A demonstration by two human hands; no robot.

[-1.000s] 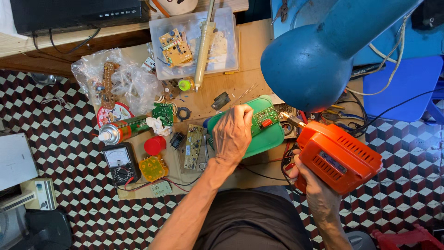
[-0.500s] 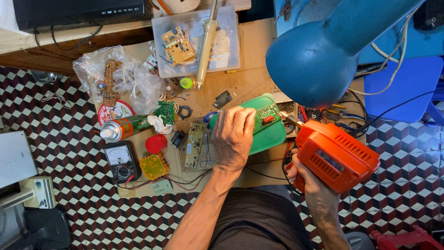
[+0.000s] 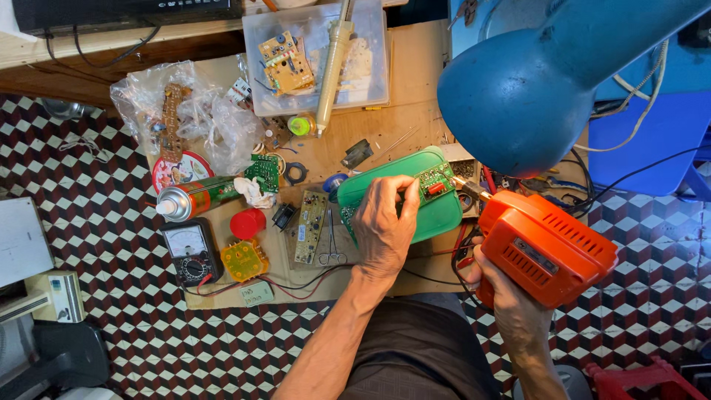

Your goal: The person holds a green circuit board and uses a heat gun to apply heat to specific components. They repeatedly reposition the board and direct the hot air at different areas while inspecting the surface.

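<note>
My left hand presses down on a small green circuit board that lies on a green plastic lid, fingers closed over the board's left part. My right hand grips an orange soldering gun by its handle. The gun's metal tip touches the board's right edge. A blue desk lamp shade hangs over the work, right of the board.
On the cardboard mat lie a spray can, a red cap, an analogue multimeter, a yellow part, another circuit board, scissors, and a clear tray with a soldering iron. Checkered floor surrounds.
The camera view has shifted slightly. My left hand has stayed on the board and the soldering gun's tip remains at the board's right edge.
</note>
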